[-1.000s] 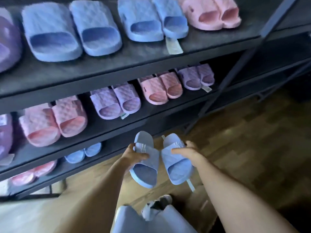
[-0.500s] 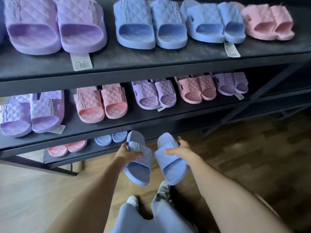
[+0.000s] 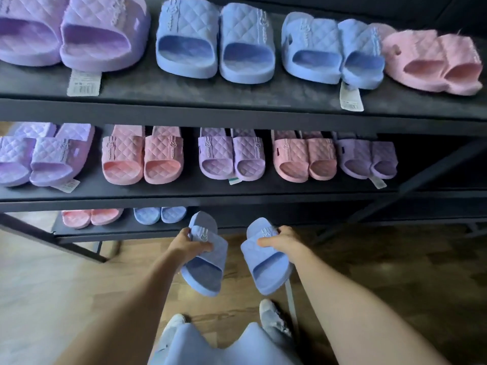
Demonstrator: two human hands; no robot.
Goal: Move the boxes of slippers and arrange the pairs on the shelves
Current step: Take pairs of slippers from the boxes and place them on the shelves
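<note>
1. Your left hand [image 3: 187, 242] curls its fingers around the strap of one blue quilted rubber slipper [image 3: 204, 262].
2. Your right hand [image 3: 282, 239] grips the other blue quilted slipper [image 3: 264, 262] likewise.
3. Both slippers hang apart, just before the black metal bottom shelf [image 3: 131, 229].

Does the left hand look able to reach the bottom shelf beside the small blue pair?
Probably yes: the left hand, gripping a blue slipper, is right in front of the bottom shelf, and nothing stands between it and the bare stretch right of the blue pair.
</note>
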